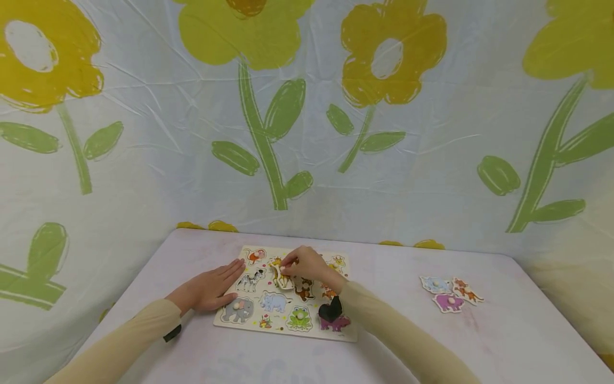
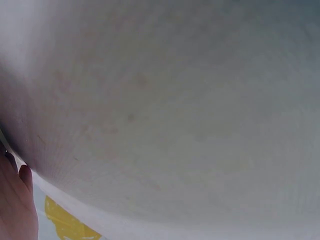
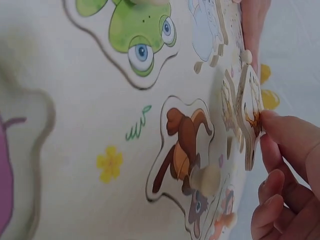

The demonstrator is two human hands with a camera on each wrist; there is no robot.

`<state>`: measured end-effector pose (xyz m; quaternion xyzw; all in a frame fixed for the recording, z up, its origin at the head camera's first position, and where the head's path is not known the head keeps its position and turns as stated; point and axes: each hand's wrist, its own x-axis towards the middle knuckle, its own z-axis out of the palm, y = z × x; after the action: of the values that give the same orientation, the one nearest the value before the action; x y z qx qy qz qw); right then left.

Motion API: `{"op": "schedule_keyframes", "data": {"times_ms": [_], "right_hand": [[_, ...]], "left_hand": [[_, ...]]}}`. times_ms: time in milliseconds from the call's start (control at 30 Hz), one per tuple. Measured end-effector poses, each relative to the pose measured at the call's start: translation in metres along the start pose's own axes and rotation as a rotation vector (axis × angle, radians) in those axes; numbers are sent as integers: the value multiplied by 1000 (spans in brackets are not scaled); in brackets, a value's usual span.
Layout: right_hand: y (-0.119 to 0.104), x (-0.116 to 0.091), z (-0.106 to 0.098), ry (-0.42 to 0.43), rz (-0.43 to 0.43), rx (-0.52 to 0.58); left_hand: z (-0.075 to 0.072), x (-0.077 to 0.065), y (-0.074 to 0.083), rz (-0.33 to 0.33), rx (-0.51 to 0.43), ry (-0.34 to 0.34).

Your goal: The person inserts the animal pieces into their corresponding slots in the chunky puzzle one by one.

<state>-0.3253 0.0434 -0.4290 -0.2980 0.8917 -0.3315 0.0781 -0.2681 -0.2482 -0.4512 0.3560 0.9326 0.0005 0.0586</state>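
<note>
My right hand (image 1: 309,266) pinches a yellow giraffe puzzle piece (image 1: 283,280) between thumb and fingers. In the right wrist view the piece (image 3: 249,125) stands tilted, close over a recess with a matching picture (image 3: 229,102); its round knob (image 3: 246,56) shows at the upper end. My left hand (image 1: 211,288) lies flat, fingers spread, on the left edge of the wooden animal puzzle board (image 1: 249,326). In the left wrist view only part of that hand (image 2: 17,205) shows. The right forearm covers part of the board's right side.
Seated pieces with knobs include an elephant (image 1: 237,309), a frog (image 1: 299,318) and a brown kangaroo (image 3: 185,150). The pale blue rhino recess (image 1: 274,303) holds no piece. Loose at the right lie a blue piece (image 1: 435,284), an orange animal (image 1: 466,291) and a purple hippo (image 1: 448,303).
</note>
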Motion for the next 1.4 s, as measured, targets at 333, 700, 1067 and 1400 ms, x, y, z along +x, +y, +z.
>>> {"op": "schedule_keyframes", "data": {"times_ms": [333, 700, 1067, 1400], "right_hand": [[-4, 5, 10, 42, 113, -13], [-6, 9, 18, 59, 176, -65], [-7, 14, 23, 65, 195, -59], [-9, 15, 23, 36, 178, 19]], "left_hand": [[0, 1, 2, -3, -18, 7], [1, 2, 1, -3, -8, 10], [3, 2, -1, -3, 8, 9], [3, 1, -2, -7, 10, 9]]}}
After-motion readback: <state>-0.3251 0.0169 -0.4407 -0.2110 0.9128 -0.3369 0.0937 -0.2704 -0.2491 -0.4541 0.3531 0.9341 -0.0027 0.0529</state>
